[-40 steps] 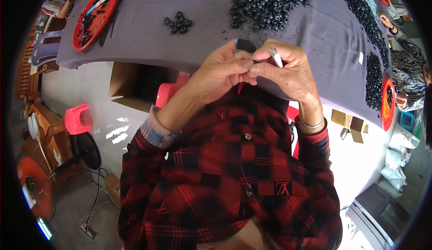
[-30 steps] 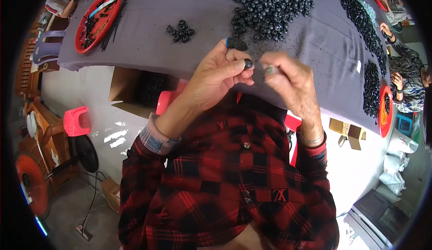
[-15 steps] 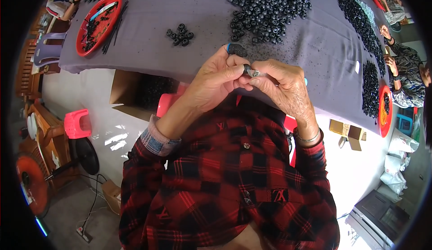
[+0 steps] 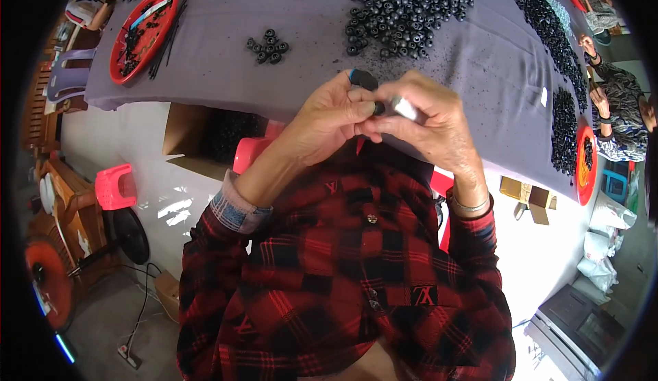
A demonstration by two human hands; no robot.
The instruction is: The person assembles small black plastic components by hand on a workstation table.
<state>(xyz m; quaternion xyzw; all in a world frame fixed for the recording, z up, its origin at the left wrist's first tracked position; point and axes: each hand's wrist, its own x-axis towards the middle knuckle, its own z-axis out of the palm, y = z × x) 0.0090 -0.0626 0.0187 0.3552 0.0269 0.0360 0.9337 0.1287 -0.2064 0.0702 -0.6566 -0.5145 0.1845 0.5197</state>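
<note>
Above the near edge of the table, my left hand point(image 4: 329, 114) pinches a small round black part point(image 4: 378, 108) between thumb and fingers. A black cover with a blue edge point(image 4: 363, 78) sits on one of its fingertips. Close against it, my right hand point(image 4: 435, 120) is closed on a small shiny object point(image 4: 405, 108), blurred and too unclear to name. Beyond my hands lies a large pile of round black parts point(image 4: 404, 14) with holes in them. A small cluster of the same parts point(image 4: 269, 46) lies apart to the left, on the grey cloth point(image 4: 212, 38).
A red tray point(image 4: 148, 37) with black bits stands at the table's left, thin black rods point(image 4: 166, 42) beside it. Along the right edge run more black parts point(image 4: 563, 127) and a red dish point(image 4: 581, 189). Co-workers' hands point(image 4: 599, 100) show at right. A cardboard box point(image 4: 179, 129) sits below the table.
My right hand has turned slightly, and the shiny object in it now shows as a bright blur. My left hand stays pinched on the black part. The whole view has shifted a little.
</note>
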